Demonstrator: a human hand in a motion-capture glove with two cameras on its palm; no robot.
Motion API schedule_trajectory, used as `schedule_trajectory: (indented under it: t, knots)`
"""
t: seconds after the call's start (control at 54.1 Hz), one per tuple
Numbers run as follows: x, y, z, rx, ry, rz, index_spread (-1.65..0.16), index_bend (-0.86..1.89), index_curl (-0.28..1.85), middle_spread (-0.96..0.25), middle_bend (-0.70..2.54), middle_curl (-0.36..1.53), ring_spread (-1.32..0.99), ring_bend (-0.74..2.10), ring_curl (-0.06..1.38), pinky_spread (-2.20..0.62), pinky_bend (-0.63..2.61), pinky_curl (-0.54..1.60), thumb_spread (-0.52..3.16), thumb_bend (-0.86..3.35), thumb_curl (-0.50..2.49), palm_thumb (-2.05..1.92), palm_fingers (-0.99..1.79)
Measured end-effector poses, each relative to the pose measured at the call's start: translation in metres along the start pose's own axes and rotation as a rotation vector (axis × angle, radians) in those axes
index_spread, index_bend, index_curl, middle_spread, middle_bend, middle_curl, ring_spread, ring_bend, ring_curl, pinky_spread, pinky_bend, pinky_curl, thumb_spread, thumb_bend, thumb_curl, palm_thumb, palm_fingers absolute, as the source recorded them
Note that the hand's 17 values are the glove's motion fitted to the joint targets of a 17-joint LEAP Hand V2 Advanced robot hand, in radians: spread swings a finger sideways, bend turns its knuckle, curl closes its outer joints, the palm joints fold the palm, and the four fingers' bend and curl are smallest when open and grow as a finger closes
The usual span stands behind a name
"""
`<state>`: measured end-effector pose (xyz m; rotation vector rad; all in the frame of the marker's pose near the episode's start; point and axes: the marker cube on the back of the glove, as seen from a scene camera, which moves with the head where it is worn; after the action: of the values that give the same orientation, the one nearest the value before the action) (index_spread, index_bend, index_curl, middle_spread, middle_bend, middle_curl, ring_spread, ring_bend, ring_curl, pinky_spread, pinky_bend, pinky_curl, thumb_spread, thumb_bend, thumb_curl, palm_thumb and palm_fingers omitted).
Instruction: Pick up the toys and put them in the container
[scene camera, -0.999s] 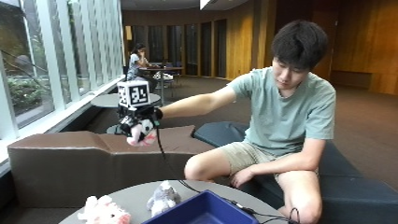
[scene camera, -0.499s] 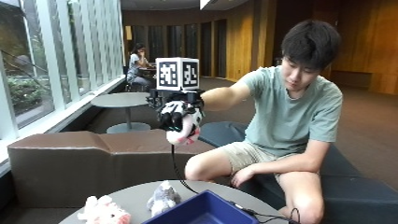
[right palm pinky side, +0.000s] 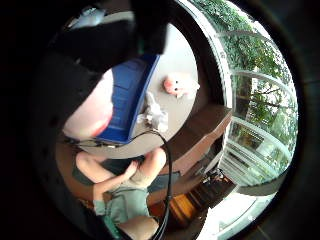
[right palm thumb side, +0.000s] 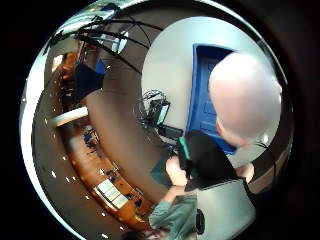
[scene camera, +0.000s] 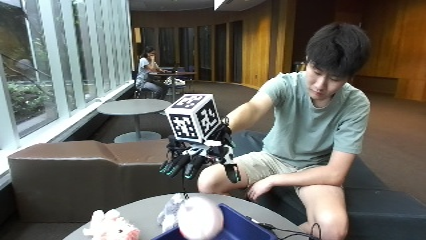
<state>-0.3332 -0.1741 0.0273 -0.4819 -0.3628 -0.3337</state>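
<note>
My gloved right hand (scene camera: 196, 155) hangs over the blue container (scene camera: 236, 229) on the round grey table (scene camera: 143, 210), fingers pointing down and relaxed, holding nothing. A pale pink round toy (scene camera: 200, 218) is just below the hand, apart from the fingers, at the container's near edge. It looms large in both palm views (right palm pinky side: 87, 112) (right palm thumb side: 245, 100) in front of the blue container (right palm pinky side: 129, 92) (right palm thumb side: 202, 85). A pink pig toy (scene camera: 110, 227) (right palm pinky side: 177, 85) and a grey-white plush toy (scene camera: 172, 210) (right palm pinky side: 155, 114) lie on the table beside the container.
A brown bench (scene camera: 80, 167) runs behind the table. A black cable (scene camera: 293, 232) trails off the table's right side, and a small black device (right palm thumb side: 160, 112) sits near the table's edge. The person's bare hand (scene camera: 256, 187) rests on a knee.
The hand swung right from above the bench to over the container. It let go of the pale round toy, which now sits below the fingers.
</note>
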Motion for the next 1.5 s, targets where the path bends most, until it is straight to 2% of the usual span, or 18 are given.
schedule_trajectory:
  t: [0.092,0.222,0.444,0.592,0.74,0.962,1.202,1.332,1.498]
  knots:
    - [0.004,0.002,-0.001,0.037,-0.008,0.003,-0.30,0.08,0.67,-0.10,0.19,0.64,-0.12,0.54,0.52,-0.04,1.38,0.51,0.87,-0.02,0.81,0.25,-0.55]
    - [0.025,0.016,-0.016,0.088,0.029,0.021,-0.26,0.04,0.52,-0.01,0.09,0.53,-0.02,0.35,0.44,0.02,1.25,0.45,1.05,-0.04,0.68,0.16,-0.43]
    - [0.099,0.048,-0.037,0.138,0.025,0.127,-0.23,0.05,0.37,0.04,0.08,0.39,0.04,0.24,0.39,0.06,1.15,0.39,1.19,-0.03,0.54,0.08,-0.34]
    - [0.159,0.068,-0.026,0.161,0.000,0.206,-0.23,0.06,0.30,0.04,0.09,0.33,0.06,0.21,0.39,0.07,1.13,0.38,1.23,-0.02,0.48,0.07,-0.31]
    - [0.203,0.072,0.022,0.155,-0.021,0.251,-0.21,0.05,0.25,0.05,0.11,0.29,0.06,0.22,0.39,0.07,1.10,0.36,1.25,-0.02,0.44,0.07,-0.27]
    - [0.248,0.057,0.161,-0.028,-0.021,0.296,-0.18,0.04,0.19,0.06,0.13,0.26,0.06,0.25,0.40,0.06,1.07,0.35,1.26,-0.02,0.40,0.07,-0.28]
    - [0.261,0.037,0.265,-0.142,0.076,0.317,-0.16,0.03,0.14,0.07,0.12,0.24,0.05,0.29,0.41,0.06,1.07,0.35,1.26,-0.01,0.38,0.10,-0.26]
    - [0.267,0.031,0.302,-0.118,0.077,0.327,-0.17,0.00,0.10,0.07,0.10,0.22,0.04,0.51,0.46,0.03,1.18,0.37,1.26,0.00,0.38,0.14,-0.16]
    - [0.271,0.027,0.310,-0.067,0.064,0.332,-0.21,0.08,0.09,0.00,0.26,0.26,-0.07,0.79,0.52,-0.09,1.23,0.38,1.25,0.00,0.37,0.20,0.09]
